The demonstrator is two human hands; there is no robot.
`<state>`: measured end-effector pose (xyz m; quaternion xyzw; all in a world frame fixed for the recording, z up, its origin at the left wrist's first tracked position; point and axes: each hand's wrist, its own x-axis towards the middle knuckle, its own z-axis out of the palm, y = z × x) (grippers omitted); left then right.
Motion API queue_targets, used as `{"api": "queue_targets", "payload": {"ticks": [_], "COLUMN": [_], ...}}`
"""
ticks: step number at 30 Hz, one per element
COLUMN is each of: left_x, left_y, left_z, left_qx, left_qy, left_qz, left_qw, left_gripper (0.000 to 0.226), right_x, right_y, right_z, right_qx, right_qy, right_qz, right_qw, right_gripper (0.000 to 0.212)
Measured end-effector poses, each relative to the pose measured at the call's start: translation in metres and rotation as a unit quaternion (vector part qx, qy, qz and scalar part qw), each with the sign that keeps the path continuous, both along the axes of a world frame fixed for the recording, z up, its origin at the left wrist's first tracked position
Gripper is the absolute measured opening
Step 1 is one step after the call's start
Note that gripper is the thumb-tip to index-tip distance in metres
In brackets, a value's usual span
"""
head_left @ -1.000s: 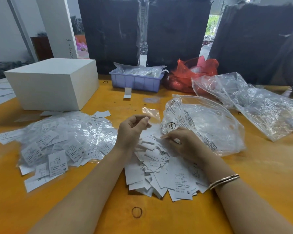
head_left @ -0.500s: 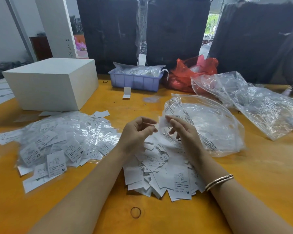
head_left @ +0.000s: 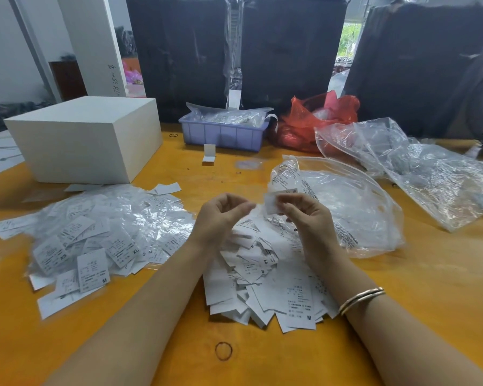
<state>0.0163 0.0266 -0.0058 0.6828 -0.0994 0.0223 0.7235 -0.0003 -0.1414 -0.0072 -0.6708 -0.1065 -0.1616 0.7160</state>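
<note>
I see right hand (head_left: 310, 218) pinching small white label (head_left: 272, 204) above loose label pile (head_left: 262, 274) on desk (head_left: 276, 363). Beside it left hand (head_left: 221, 218) curled; can't tell if it grips anything.

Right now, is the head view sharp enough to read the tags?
Head view: left hand, right hand and its tag are motion-blurred; size letters on the tag pile read fine; glare on the clear bags; edges bow.
</note>
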Motion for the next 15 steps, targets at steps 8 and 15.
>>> {"api": "queue_targets", "payload": {"ticks": [8, 15], "left_x": [-0.0020, -0.0024], "left_y": [0.0001, 0.0021], "left_z": [0.0031, -0.0002], "left_qx": [-0.020, 0.100], "left_qy": [-0.015, -0.091], "left_qz": [0.030, 0.052], "left_qw": [0.999, 0.989], "left_gripper": [0.008, 0.004], "right_x": [0.0064, 0.0048], "right_y": [-0.0051, -0.0095], "right_z": [-0.0031, 0.0040], "right_qx": [0.119, 0.171], "right_qy": [0.030, 0.019], "right_qz": [-0.007, -0.034], "right_qw": [0.992, 0.984], "right_gripper": [0.051, 0.031]}}
